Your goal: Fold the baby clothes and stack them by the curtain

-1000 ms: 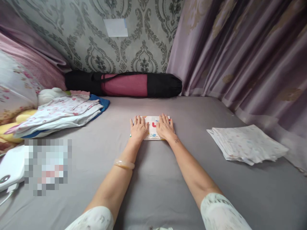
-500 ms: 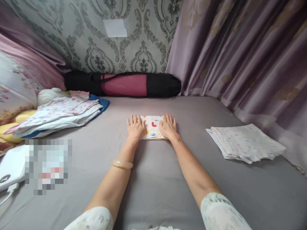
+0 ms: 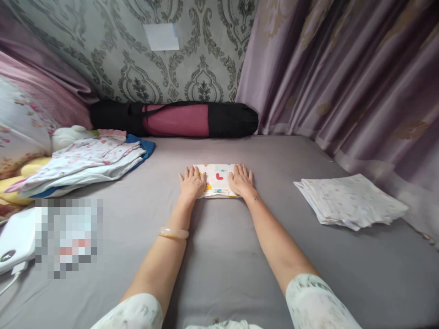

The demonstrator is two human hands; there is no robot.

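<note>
A folded white cloth (image 3: 218, 183) with a red heart and yellow and blue prints lies flat on the grey bed sheet (image 3: 219, 256). My left hand (image 3: 193, 183), palm down with fingers apart, rests on the cloth's left end. Over its right end my right hand (image 3: 242, 180) lies flat, fingers stretched out. Both palms hide the parts of the cloth beneath them. A pale bangle (image 3: 173, 233) circles my left forearm.
To the right lies a stack of folded printed cloths (image 3: 353, 201). Folded clothes (image 3: 92, 157) are piled at the left, near a white device with a cable (image 3: 17, 240) and a blurred-out item. A long black and maroon bag (image 3: 174, 120) lies along the wall.
My left hand has slid slightly left, baring more of the cloth's left part. My right hand stays on the right end. The view has shifted a little.
</note>
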